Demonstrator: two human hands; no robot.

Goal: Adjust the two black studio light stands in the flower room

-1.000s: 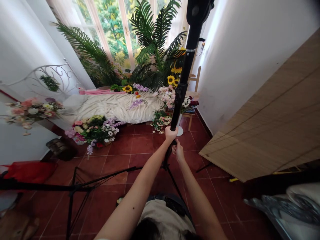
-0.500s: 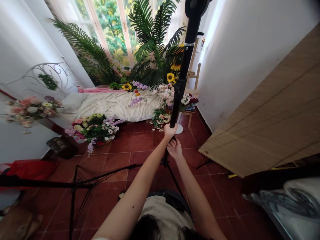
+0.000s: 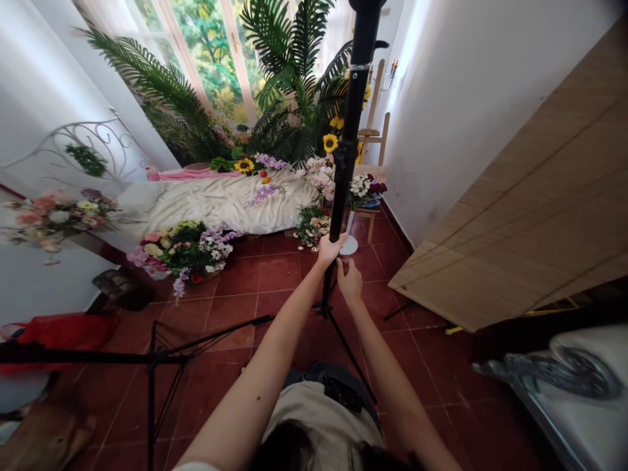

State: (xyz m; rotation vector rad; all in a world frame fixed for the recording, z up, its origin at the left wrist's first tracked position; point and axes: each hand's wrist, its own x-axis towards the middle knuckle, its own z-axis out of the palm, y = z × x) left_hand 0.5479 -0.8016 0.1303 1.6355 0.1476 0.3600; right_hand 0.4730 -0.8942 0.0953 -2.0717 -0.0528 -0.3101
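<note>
A black light stand [image 3: 347, 118] rises in front of me, its upper end cut off by the top edge of the picture. My left hand [image 3: 330, 250] is wrapped round its pole at about the middle of the view. Just below and to the right, my right hand [image 3: 349, 280] has its fingers curled in a pinch at the side of the pole. What lies between those fingertips, perhaps a small knob, is too small to make out. Under the hands, the stand's legs spread over the floor.
Another black stand [image 3: 152, 392] reaches in from the left. Flower arrangements [image 3: 189, 252] stand before a bed with a cream cover [image 3: 206, 206]. A wooden panel [image 3: 495, 248] slants along the right, above a silver carved frame [image 3: 559, 379]. Red tiles [image 3: 279, 275] cover the floor.
My right hand has gone from open fingers against the pole to a pinch at its right side, slightly higher. My left hand keeps its grip. The pole appears a little further left.
</note>
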